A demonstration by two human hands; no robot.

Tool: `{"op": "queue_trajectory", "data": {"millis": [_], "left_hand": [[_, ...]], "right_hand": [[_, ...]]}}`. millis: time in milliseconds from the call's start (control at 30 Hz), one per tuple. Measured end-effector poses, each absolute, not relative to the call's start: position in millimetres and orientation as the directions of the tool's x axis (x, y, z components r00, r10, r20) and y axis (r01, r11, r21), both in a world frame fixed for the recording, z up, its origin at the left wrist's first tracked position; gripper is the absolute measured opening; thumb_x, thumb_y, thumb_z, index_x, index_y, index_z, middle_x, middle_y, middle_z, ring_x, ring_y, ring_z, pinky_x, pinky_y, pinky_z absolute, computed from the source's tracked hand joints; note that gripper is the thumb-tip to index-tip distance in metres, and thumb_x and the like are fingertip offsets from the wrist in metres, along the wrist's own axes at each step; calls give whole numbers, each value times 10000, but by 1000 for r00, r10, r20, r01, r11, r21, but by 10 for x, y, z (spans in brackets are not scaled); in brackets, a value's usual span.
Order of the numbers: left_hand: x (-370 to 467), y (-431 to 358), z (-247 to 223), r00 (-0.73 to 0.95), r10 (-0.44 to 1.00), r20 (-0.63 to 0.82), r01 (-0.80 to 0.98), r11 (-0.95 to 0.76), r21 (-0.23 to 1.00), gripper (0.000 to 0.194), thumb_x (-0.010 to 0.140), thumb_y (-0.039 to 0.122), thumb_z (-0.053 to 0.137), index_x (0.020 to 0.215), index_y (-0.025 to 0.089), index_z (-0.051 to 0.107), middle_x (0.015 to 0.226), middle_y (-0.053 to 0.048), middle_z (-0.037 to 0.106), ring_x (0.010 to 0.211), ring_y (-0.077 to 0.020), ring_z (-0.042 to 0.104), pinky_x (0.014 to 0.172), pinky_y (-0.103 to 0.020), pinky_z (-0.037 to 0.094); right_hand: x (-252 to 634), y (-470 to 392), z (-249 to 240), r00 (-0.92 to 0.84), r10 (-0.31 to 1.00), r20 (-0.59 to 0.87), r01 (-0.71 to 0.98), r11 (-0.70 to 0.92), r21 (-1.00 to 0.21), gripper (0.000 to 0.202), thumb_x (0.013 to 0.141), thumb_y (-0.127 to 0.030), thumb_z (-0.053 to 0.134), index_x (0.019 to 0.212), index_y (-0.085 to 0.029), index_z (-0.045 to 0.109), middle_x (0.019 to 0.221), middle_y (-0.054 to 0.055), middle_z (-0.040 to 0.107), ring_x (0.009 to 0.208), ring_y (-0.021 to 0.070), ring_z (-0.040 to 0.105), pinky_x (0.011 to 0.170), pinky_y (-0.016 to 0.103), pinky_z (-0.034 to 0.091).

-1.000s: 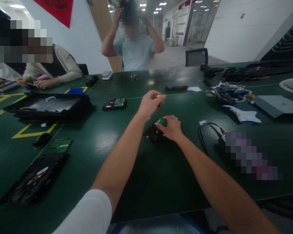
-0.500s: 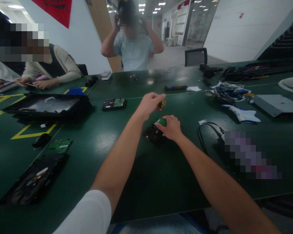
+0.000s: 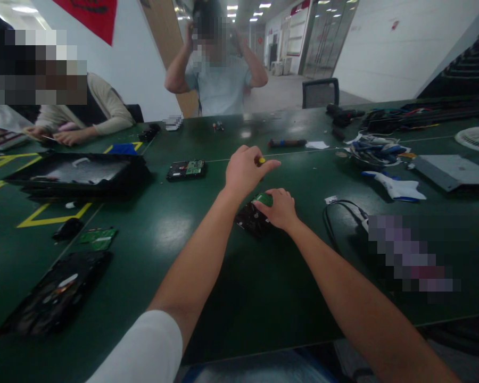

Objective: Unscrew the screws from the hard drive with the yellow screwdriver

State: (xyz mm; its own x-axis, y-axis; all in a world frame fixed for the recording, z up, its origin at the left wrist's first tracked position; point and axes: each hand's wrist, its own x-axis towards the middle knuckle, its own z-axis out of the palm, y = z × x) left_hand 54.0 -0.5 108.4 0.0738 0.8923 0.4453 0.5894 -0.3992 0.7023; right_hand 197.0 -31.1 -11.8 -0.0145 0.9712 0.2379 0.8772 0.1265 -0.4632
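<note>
A hard drive point(image 3: 252, 219) with a dark casing and a green circuit board point(image 3: 264, 200) lies on the green table in front of me. My right hand point(image 3: 281, 208) grips its right side, thumb over the board. Above the drive's far edge, my left hand point(image 3: 246, 169) is curled round a screwdriver point(image 3: 262, 160). Only its yellow end shows between the fingers, and my thumb points out to the right. The rest of the tool is hidden by the hand, so I cannot tell whether its tip touches the drive.
Another hard drive point(image 3: 186, 169) lies beyond on the left. Nearer left are an opened drive casing point(image 3: 58, 292), a loose circuit board point(image 3: 99, 238) and a black tray point(image 3: 80, 173). On the right lie a cable point(image 3: 328, 223), a glove point(image 3: 399, 187) and a metal box point(image 3: 457, 171). Two people sit across.
My left hand has turned about the screwdriver, its thumb swinging out to the right, and it sits slightly further left. My right hand and the hard drive have stayed in place.
</note>
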Motion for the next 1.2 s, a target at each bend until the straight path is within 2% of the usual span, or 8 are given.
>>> {"op": "queue_trajectory", "data": {"millis": [233, 367, 500, 567, 700, 867, 1067, 1200], "left_hand": [[604, 5, 988, 83, 876, 475, 631, -415, 655, 223, 1020, 350, 571, 836, 226, 553, 1006, -100, 599, 1035, -262, 568, 777, -297, 402], [584, 60, 950, 148, 873, 465, 607, -452, 654, 252, 1061, 389, 514, 878, 231, 582, 944, -79, 628, 960, -246, 592, 781, -296, 390], [560, 57, 954, 199, 866, 459, 626, -473, 620, 297, 1035, 478, 568, 884, 224, 602, 941, -84, 639, 977, -256, 609, 801, -304, 412], [549, 37, 961, 191, 874, 447, 649, -454, 611, 279, 993, 495, 643, 967, 218, 619, 1025, -109, 647, 1039, -280, 615, 828, -318, 433], [549, -2, 980, 148, 890, 431, 721, -395, 569, 325, 983, 469, 669, 1159, 203, 605, 1235, -165, 609, 1158, -325, 610, 886, -353, 463], [565, 7, 994, 198, 878, 435, 722, -431, 540, 205, 1007, 345, 641, 1169, 220, 620, 1189, -142, 644, 1129, -309, 632, 921, -370, 471], [523, 117, 933, 222, 854, 470, 588, -502, 635, 272, 883, 256, 784, 1112, 227, 639, 1062, -70, 698, 976, -234, 644, 887, -368, 510], [544, 174, 863, 279, 881, 381, 345, -463, 817, 192, 944, 189, 658, 1134, 213, 651, 1038, -55, 690, 835, -158, 631, 723, -274, 538]], "right_hand": [[1975, -309, -119, -19, 970, 242, 883, 130, -451, 572, 912, -685, 606, 1237, -220, 674, 1256, 143, 665, 1180, 357, 607, 986, 502, 467], [1967, -311, -109, -13, 972, 234, 881, 122, -457, 560, 910, -670, 615, 1234, -217, 675, 1266, 147, 663, 1197, 364, 603, 998, 510, 459], [1957, -313, -103, -8, 972, 236, 879, 119, -461, 565, 904, -669, 624, 1236, -215, 674, 1260, 146, 665, 1203, 364, 601, 1002, 511, 461], [1956, -314, -98, -11, 972, 233, 880, 120, -460, 567, 906, -672, 619, 1234, -213, 674, 1259, 146, 665, 1203, 364, 600, 1004, 509, 462], [1961, -317, -89, -18, 974, 224, 877, 123, -465, 573, 913, -676, 607, 1243, -212, 670, 1271, 145, 662, 1211, 366, 596, 1014, 516, 458], [1964, -315, -95, -20, 972, 233, 876, 129, -465, 583, 911, -677, 613, 1246, -204, 669, 1271, 146, 663, 1206, 366, 602, 1013, 514, 462], [1968, -314, -106, -21, 971, 240, 879, 132, -459, 582, 913, -669, 620, 1255, -201, 668, 1272, 150, 664, 1199, 367, 603, 1007, 512, 462], [1975, -315, -106, -25, 970, 243, 875, 139, -464, 584, 912, -673, 619, 1250, -200, 671, 1270, 148, 665, 1185, 364, 610, 999, 511, 464]]}}
